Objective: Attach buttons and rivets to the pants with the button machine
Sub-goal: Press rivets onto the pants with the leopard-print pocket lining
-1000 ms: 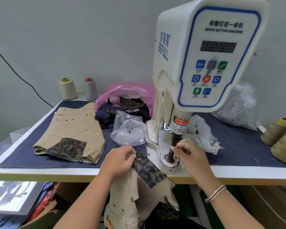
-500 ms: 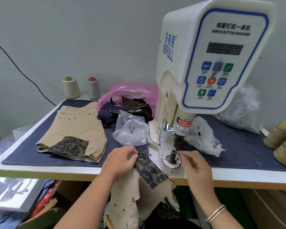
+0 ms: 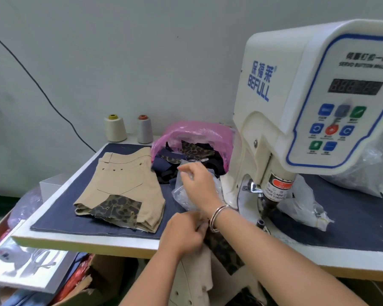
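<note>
Finished pants (image 3: 128, 186) lie at the table's (image 3: 341, 255) left end. Left hand (image 3: 181, 234) grips second pants (image 3: 199, 281) at front edge; right hand (image 3: 199, 184) pinches bag (image 3: 184, 195) (likely fetching a rivet). Pressing pending.

Head-worn, looking forward and down, close over the work table (image 3: 93, 238), angled left of the button machine (image 3: 296, 120).

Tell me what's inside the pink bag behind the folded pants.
The pink bag holds fabric scraps: leopard-print pieces and dark navy or black ones, spilling out of its mouth. Anything deeper is hidden by the scraps, and the right hand covers part of the near edge.
</note>
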`<act>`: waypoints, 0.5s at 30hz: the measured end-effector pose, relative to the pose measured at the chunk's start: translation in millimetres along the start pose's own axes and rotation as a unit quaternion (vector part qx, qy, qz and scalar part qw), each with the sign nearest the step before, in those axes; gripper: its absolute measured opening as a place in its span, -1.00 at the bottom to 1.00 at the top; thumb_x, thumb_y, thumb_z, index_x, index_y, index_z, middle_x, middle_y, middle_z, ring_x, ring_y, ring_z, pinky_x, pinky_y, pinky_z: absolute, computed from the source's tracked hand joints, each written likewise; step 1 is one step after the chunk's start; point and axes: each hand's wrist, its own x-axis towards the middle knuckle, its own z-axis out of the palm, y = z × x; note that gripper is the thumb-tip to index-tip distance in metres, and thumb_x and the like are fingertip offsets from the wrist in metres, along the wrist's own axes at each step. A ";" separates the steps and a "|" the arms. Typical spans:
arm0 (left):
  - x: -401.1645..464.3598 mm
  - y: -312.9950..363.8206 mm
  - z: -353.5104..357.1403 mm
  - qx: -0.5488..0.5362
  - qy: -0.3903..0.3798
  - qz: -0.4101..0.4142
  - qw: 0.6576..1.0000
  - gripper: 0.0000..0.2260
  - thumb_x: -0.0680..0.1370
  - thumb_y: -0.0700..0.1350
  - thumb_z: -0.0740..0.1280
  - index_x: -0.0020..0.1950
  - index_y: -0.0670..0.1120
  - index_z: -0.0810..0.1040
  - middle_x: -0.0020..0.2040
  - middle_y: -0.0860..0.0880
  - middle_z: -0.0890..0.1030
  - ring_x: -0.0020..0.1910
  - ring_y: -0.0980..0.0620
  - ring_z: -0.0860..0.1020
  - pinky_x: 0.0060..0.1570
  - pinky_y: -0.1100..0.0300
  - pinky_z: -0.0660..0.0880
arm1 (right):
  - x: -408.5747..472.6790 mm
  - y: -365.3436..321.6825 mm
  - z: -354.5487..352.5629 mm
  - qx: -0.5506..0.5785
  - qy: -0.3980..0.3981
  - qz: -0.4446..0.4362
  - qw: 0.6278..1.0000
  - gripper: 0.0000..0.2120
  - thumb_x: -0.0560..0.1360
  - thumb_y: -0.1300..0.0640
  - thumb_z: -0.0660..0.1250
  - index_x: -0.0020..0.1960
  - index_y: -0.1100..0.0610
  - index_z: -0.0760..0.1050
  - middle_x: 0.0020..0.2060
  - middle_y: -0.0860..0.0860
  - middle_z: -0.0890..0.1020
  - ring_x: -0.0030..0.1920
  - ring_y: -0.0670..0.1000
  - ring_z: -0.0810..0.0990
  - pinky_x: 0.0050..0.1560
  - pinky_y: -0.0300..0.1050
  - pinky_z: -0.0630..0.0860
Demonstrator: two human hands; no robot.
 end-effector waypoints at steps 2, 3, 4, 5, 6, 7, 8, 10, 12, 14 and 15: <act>0.4 0.0 1.0 0.008 0.008 0.022 1.000 -0.88 0.50 0.07 0.18 -0.21 0.10 0.40 -0.12 0.03 0.62 -0.12 -0.05 0.53 -0.19 0.15 0.26 | 34.3 7.2 2.7 -0.045 0.012 0.024 0.999 -0.77 0.55 0.29 0.18 0.11 0.22 0.56 0.09 0.11 0.56 0.15 0.04 0.49 0.20 -0.20 0.36; 0.0 0.0 1.4 0.009 0.010 0.031 0.999 -0.89 0.50 0.08 0.17 -0.15 0.10 0.44 -0.09 0.07 0.62 -0.10 -0.01 0.53 -0.14 0.16 0.26 | 50.9 11.7 2.5 -0.072 0.018 0.042 0.996 -0.74 0.55 0.27 0.16 0.14 0.21 0.56 0.13 0.12 0.56 0.16 0.07 0.50 0.22 -0.14 0.38; -0.3 -0.1 1.7 0.006 0.009 0.036 0.999 -0.88 0.51 0.08 0.16 -0.11 0.11 0.45 -0.07 0.10 0.61 -0.09 0.02 0.52 -0.11 0.17 0.26 | 66.8 16.8 2.0 -0.101 0.021 0.064 0.993 -0.71 0.55 0.26 0.14 0.17 0.20 0.55 0.16 0.12 0.55 0.18 0.10 0.50 0.23 -0.05 0.41; -0.5 -0.6 1.9 0.001 0.007 0.036 0.999 -0.90 0.52 0.08 0.17 -0.10 0.12 0.45 -0.06 0.12 0.61 -0.09 0.04 0.50 -0.09 0.18 0.26 | 82.1 22.4 1.0 -0.131 0.021 0.086 0.987 -0.69 0.55 0.26 0.12 0.20 0.18 0.55 0.19 0.14 0.55 0.19 0.13 0.51 0.22 0.00 0.44; 0.0 -0.9 2.2 -0.002 0.003 0.035 0.999 -0.92 0.52 0.08 0.17 -0.10 0.14 0.43 -0.06 0.13 0.60 -0.10 0.04 0.49 -0.07 0.18 0.27 | 95.7 29.0 -0.3 -0.166 0.019 0.104 0.980 -0.67 0.54 0.28 0.12 0.21 0.18 0.55 0.20 0.16 0.56 0.18 0.17 0.52 0.20 0.03 0.47; 0.1 -0.7 1.9 -0.004 0.000 0.036 0.999 -0.93 0.52 0.08 0.17 -0.11 0.14 0.41 -0.07 0.13 0.59 -0.10 0.05 0.48 -0.06 0.18 0.29 | 108.0 36.2 -1.7 -0.211 0.012 0.116 0.970 -0.67 0.53 0.30 0.14 0.21 0.20 0.55 0.18 0.18 0.57 0.17 0.20 0.53 0.17 0.03 0.49; 0.7 -1.1 2.0 -0.008 -0.002 0.036 0.999 -0.93 0.52 0.08 0.17 -0.12 0.14 0.39 -0.08 0.13 0.58 -0.11 0.05 0.48 -0.04 0.18 0.30 | 118.2 43.7 -3.2 -0.265 -0.001 0.124 0.956 -0.68 0.52 0.31 0.16 0.20 0.21 0.56 0.15 0.19 0.59 0.14 0.22 0.55 0.13 0.01 0.52; 0.9 -1.5 1.9 -0.018 -0.004 0.040 0.999 -0.93 0.50 0.08 0.17 -0.14 0.13 0.37 -0.12 0.12 0.56 -0.14 0.07 0.45 -0.05 0.22 0.28 | 132.1 57.4 -4.6 -0.365 -0.042 0.134 0.920 -0.73 0.52 0.30 0.21 0.18 0.24 0.54 0.12 0.20 0.59 0.11 0.22 0.56 0.06 -0.01 0.51; 1.5 -2.4 3.1 -0.024 -0.001 0.034 0.999 -0.92 0.49 0.09 0.17 -0.14 0.12 0.37 -0.11 0.12 0.56 -0.14 0.06 0.42 -0.07 0.24 0.26 | 140.7 69.7 -3.7 -0.416 -0.078 0.136 0.896 -0.73 0.53 0.25 0.23 0.22 0.22 0.50 0.14 0.19 0.57 0.12 0.21 0.56 0.06 0.00 0.51; 1.6 -3.4 4.2 -0.030 0.008 0.021 0.999 -0.86 0.47 0.12 0.16 -0.08 0.10 0.42 -0.07 0.13 0.57 -0.10 0.05 0.42 -0.07 0.24 0.30 | 145.8 80.3 -0.7 -0.429 -0.101 0.133 0.888 -0.71 0.53 0.21 0.23 0.24 0.17 0.48 0.15 0.16 0.56 0.13 0.19 0.55 0.07 0.00 0.53; 1.5 -3.6 4.3 -0.031 0.011 0.016 0.999 -0.83 0.46 0.13 0.16 -0.04 0.11 0.43 -0.05 0.13 0.58 -0.07 0.04 0.43 -0.06 0.23 0.33 | 147.5 83.9 1.0 -0.436 -0.109 0.135 0.883 -0.72 0.52 0.19 0.23 0.22 0.14 0.50 0.12 0.14 0.57 0.11 0.18 0.56 0.05 -0.01 0.53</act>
